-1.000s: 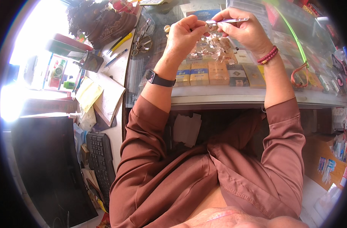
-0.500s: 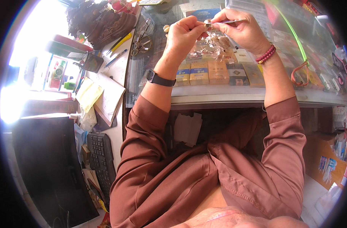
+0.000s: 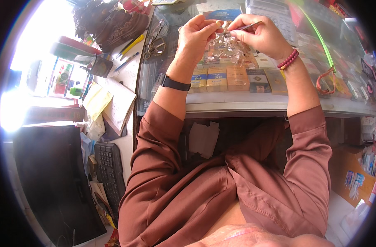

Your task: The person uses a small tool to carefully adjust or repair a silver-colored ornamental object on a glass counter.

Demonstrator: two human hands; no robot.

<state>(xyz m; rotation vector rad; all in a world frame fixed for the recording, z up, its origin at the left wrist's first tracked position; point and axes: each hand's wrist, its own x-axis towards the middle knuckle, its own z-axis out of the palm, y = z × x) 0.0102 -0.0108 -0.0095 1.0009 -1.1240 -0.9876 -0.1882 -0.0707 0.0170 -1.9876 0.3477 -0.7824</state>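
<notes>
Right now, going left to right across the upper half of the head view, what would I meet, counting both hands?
Yellow paper slip → yellow utility knife → left hand → right hand, holding a slender tool → bright green cord.

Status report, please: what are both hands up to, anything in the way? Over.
Left hand: pinched; contents too small to tell. Right hand: holding a thin tool. Pale scraps: heaped on the glass counter, near both hands.
</notes>
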